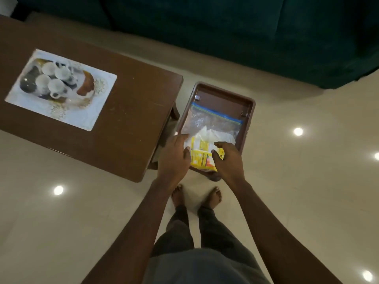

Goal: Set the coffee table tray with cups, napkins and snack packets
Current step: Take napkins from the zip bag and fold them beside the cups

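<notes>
Right of the worktop, off its short end and above the pale tiled floor: brown tray, near edge toward the person, nothing visible underneath to carry it. Inside, flat on the tray bottom, clear zip bag, blue-green seal at the far end, white folded paper and yellow packets bunched at the near end. Over the near left rim, left grip spread out, index finger stretched, thumb pressed onto the bag beside the yellow packets; clasping the rim or only resting, cannot tell. At the near right corner, right grip, thumb and forefinger pinching a small yellow packet just over the bag. Well apart to the left, on the worktop, white patterned tray bearing four white cups close together in a square. Beyond both, dark green sofa. Below the brown tray, bare feet on the floor.
</notes>
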